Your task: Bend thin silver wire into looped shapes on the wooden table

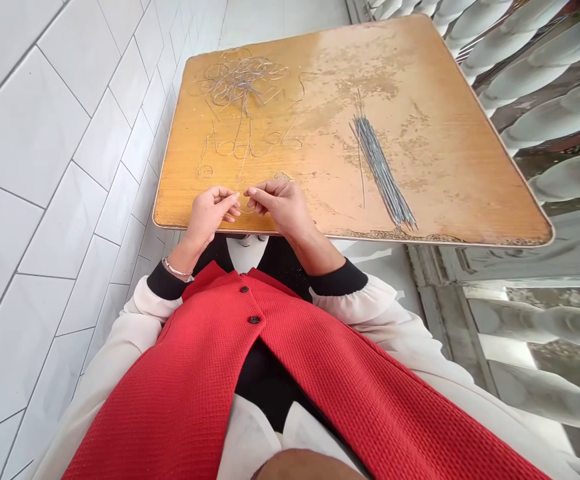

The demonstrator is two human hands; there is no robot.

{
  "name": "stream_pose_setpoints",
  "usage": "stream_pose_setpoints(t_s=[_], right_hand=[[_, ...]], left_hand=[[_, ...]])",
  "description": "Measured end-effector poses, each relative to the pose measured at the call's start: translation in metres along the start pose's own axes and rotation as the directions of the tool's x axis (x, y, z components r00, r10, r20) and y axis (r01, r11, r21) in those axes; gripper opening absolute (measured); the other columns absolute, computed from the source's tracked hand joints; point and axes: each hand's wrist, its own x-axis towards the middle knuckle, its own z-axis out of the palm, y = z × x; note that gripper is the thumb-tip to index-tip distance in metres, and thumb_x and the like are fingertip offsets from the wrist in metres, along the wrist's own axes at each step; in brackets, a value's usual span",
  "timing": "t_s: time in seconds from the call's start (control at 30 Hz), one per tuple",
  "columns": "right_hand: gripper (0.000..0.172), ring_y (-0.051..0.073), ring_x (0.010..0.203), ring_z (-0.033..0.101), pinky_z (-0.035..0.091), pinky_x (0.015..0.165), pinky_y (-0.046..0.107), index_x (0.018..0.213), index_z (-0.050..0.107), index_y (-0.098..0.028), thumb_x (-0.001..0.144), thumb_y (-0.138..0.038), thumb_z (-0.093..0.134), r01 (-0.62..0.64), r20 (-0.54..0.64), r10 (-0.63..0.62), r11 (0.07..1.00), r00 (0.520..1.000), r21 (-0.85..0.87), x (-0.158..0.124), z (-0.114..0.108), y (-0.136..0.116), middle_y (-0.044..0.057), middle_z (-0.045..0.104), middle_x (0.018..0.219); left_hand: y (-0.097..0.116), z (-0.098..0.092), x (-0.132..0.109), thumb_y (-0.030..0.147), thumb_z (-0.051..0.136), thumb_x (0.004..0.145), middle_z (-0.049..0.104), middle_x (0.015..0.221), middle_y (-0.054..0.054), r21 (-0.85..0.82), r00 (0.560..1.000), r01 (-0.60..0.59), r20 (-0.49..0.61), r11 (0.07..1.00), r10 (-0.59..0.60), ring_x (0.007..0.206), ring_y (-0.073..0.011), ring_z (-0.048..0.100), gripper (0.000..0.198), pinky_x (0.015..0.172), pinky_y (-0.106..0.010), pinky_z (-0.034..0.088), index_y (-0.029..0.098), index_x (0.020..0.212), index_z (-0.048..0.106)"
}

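My left hand (213, 212) and my right hand (280, 203) meet at the near edge of a worn wooden board (420, 140). Both pinch a thin piece of wire (244, 208) bent between their fingertips. A bundle of straight grey wires (383, 170) lies on the board to the right of my hands. A row of looped wire pieces (250, 145) lies just beyond my hands. At the far left corner sits a tangled heap of bent wires (240, 80).
A white tiled wall (45, 167) runs along the left. White balusters of a railing (545, 80) stand to the right. The board rests across my lap, over my red vest (270, 373).
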Motion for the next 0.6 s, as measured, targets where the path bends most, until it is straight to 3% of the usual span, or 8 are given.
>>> stream_pose_setpoints(t_s=[0.2, 0.3, 0.6], right_hand=[[0.028, 0.007, 0.047, 0.047, 0.041, 0.049, 0.022, 0.063, 0.065, -0.018, 0.080, -0.036, 0.077, 0.017, -0.076, -0.018, 1.000, 0.997, -0.015, 0.0012, 0.0028, 0.0008, -0.001, 0.062, 0.058], [0.027, 0.007, 0.047, 0.047, 0.041, 0.049, 0.022, 0.063, 0.065, -0.018, 0.081, -0.034, 0.077, 0.028, -0.096, -0.030, 0.999, 0.995, -0.019, 0.0001, 0.0025, 0.0001, -0.001, 0.063, 0.058], [0.027, 0.009, 0.053, 0.053, 0.045, 0.055, 0.023, 0.068, 0.069, -0.017, 0.087, -0.034, 0.075, 0.039, -0.029, -0.041, 0.997, 0.999, -0.060, -0.0005, 0.0019, -0.0025, 0.001, 0.067, 0.063]], left_hand=[[0.0014, -0.0012, -0.0013, 0.041, 0.062, 0.098, 0.067, 0.073, 0.001, 0.001, 0.998, 0.063, 0.009, 0.998, -0.063, 0.054, -0.0044, 0.063, 0.030, 0.051, -0.014, 0.046, 0.016, 0.080, 0.061], [0.0015, -0.0016, -0.0019, 0.046, 0.062, 0.097, 0.068, 0.073, 0.000, -0.005, 0.997, 0.076, 0.016, 0.997, -0.076, 0.055, -0.0055, 0.063, 0.034, 0.050, -0.015, 0.046, 0.016, 0.081, 0.062], [-0.0013, -0.0049, -0.0007, 0.015, 0.066, 0.092, 0.067, 0.069, 0.003, 0.031, 0.999, 0.023, 0.026, 0.999, -0.023, 0.054, -0.0035, 0.061, 0.020, 0.051, -0.014, 0.044, 0.016, 0.074, 0.060]])
